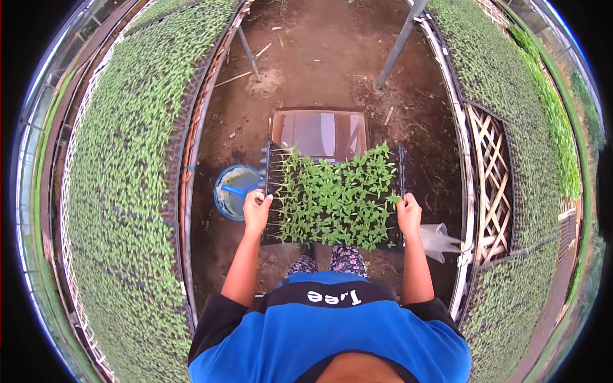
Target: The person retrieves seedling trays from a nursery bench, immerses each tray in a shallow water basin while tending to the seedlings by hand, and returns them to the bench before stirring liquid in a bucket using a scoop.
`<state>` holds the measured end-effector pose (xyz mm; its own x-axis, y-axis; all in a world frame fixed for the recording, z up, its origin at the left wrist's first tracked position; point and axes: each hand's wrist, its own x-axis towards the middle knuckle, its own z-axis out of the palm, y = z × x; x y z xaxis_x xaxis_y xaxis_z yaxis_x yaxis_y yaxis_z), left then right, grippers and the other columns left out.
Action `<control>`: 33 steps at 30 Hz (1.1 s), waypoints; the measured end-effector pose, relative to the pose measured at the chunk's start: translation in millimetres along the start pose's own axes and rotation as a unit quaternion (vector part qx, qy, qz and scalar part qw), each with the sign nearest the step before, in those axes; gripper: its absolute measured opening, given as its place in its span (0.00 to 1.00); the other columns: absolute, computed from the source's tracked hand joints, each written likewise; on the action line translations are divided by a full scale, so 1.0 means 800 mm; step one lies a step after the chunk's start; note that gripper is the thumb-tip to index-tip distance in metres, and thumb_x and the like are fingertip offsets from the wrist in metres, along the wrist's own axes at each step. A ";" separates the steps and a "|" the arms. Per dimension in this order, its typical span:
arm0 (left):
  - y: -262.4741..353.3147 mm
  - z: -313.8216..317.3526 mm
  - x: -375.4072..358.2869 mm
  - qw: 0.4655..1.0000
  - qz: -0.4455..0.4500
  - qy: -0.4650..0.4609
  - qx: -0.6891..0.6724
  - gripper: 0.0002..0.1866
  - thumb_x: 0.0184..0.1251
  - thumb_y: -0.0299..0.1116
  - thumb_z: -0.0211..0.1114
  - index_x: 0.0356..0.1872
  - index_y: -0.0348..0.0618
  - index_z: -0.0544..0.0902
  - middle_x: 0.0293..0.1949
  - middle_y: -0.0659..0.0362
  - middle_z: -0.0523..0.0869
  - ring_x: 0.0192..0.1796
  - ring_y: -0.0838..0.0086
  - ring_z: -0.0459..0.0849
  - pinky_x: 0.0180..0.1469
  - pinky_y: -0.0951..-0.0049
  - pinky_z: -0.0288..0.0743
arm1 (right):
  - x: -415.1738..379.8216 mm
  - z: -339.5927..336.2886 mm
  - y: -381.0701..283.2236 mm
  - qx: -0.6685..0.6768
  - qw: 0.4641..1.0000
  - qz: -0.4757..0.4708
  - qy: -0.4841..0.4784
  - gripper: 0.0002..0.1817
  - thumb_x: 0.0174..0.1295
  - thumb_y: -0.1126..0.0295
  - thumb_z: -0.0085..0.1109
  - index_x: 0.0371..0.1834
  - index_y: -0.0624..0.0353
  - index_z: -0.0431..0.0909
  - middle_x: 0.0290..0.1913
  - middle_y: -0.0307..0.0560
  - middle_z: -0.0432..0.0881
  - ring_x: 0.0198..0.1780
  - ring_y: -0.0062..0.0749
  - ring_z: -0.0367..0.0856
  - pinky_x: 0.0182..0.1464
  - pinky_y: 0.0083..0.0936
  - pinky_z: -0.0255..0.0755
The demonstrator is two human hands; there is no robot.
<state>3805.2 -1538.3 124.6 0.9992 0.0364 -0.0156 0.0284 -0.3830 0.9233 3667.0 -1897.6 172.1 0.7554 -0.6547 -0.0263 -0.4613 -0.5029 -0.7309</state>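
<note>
A black seedling tray [272, 167] full of small green seedlings [338, 198] is held level in front of my body, above the ground. On its left edge my left hand [257, 212] is closed, thumb and fingers pinching the rim. My right hand [409, 214] grips the opposite edge in the same way, close to the outermost leaves. The seedlings on the tray's left side lean over and show pale stems. Behind the tray's far edge lies a brown, shiny, box-like container [319, 131], partly hidden by the leaves.
A blue bucket [223, 207] with a blue object inside stands by my left hand. Benches of seedlings [147, 140] [511, 89] flank the dirt aisle [306, 57]. Metal posts [399, 48] rise ahead. A clear plastic bag [438, 241] hangs near the right bench's bamboo lattice [491, 182].
</note>
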 end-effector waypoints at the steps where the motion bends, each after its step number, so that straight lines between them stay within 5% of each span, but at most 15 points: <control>1: -0.004 0.018 0.032 1.000 -0.017 -0.003 -0.012 0.11 0.50 0.27 0.65 0.25 0.39 0.69 0.32 0.60 0.75 0.28 0.79 0.69 0.34 0.78 0.66 | 0.034 0.014 0.002 0.004 1.000 0.021 -0.007 0.12 0.54 0.70 0.50 0.19 0.63 0.59 0.14 0.45 0.59 0.20 0.22 0.56 0.22 0.26 0.58; 5: 0.000 0.085 0.142 0.994 -0.074 -0.009 0.084 0.12 0.50 0.29 0.65 0.32 0.40 0.71 0.25 0.60 0.74 0.26 0.78 0.69 0.32 0.76 0.67 | 0.172 0.090 0.035 -0.017 0.999 0.025 -0.030 0.12 0.52 0.72 0.50 0.18 0.63 0.60 0.14 0.46 0.59 0.20 0.21 0.56 0.22 0.26 0.59; 6: -0.010 0.103 0.176 0.990 -0.097 -0.012 0.099 0.12 0.50 0.29 0.65 0.32 0.40 0.71 0.25 0.60 0.74 0.26 0.77 0.70 0.32 0.75 0.68 | 0.208 0.120 0.060 -0.016 1.000 0.001 -0.019 0.13 0.52 0.66 0.52 0.20 0.62 0.62 0.16 0.57 0.67 0.19 0.51 0.64 0.26 0.35 0.64; 9: -0.111 0.170 0.273 0.992 -0.023 -0.009 0.123 0.11 0.48 0.28 0.65 0.30 0.39 0.71 0.27 0.54 0.76 0.30 0.67 0.75 0.37 0.70 0.69 | 0.299 0.212 0.106 0.000 0.996 0.057 -0.064 0.14 0.53 0.64 0.52 0.20 0.62 0.62 0.17 0.57 0.68 0.21 0.51 0.66 0.28 0.36 0.65; 13: -0.215 0.258 0.393 0.980 -0.056 -0.036 0.189 0.12 0.49 0.28 0.63 0.28 0.38 0.67 0.29 0.48 0.75 0.35 0.51 0.73 0.41 0.64 0.67 | 0.423 0.359 0.170 -0.024 0.996 0.057 -0.061 0.14 0.54 0.63 0.51 0.21 0.62 0.64 0.18 0.57 0.70 0.24 0.54 0.70 0.30 0.38 0.65; 19: -0.405 0.367 0.551 0.970 -0.089 0.013 0.225 0.11 0.52 0.28 0.61 0.30 0.42 0.66 0.28 0.44 0.78 0.34 0.48 0.76 0.39 0.58 0.68 | 0.571 0.561 0.284 -0.121 0.987 0.105 -0.007 0.11 0.53 0.62 0.49 0.27 0.59 0.70 0.29 0.63 0.76 0.37 0.61 0.74 0.40 0.46 0.67; 26: -0.633 0.415 0.661 0.965 -0.113 0.063 0.227 0.11 0.52 0.32 0.64 0.27 0.43 0.70 0.25 0.53 0.78 0.30 0.60 0.76 0.38 0.63 0.69 | 0.661 0.689 0.415 -0.102 0.988 0.102 0.053 0.09 0.53 0.64 0.49 0.29 0.59 0.72 0.30 0.60 0.77 0.38 0.56 0.76 0.40 0.43 0.67; 28: -0.672 0.420 0.680 0.960 -0.077 0.067 0.259 0.11 0.51 0.31 0.65 0.26 0.42 0.70 0.24 0.55 0.76 0.29 0.63 0.75 0.37 0.65 0.68 | 0.673 0.707 0.435 -0.076 0.990 0.108 0.058 0.10 0.53 0.64 0.49 0.31 0.58 0.73 0.31 0.59 0.78 0.38 0.54 0.76 0.41 0.42 0.67; 33: -0.691 0.438 0.689 0.941 -0.162 0.062 0.291 0.10 0.51 0.34 0.65 0.26 0.43 0.72 0.29 0.54 0.80 0.34 0.61 0.79 0.40 0.65 0.70 | 0.689 0.738 0.491 -0.105 0.990 0.087 0.045 0.09 0.52 0.65 0.51 0.34 0.57 0.75 0.32 0.57 0.79 0.37 0.50 0.78 0.40 0.39 0.69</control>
<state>4349.7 -1629.7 -529.1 0.9258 0.3318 -0.1808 0.3767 -0.7727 0.5109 4176.9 -2123.5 -532.2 0.6163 -0.7842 -0.0722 -0.6747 -0.4785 -0.5619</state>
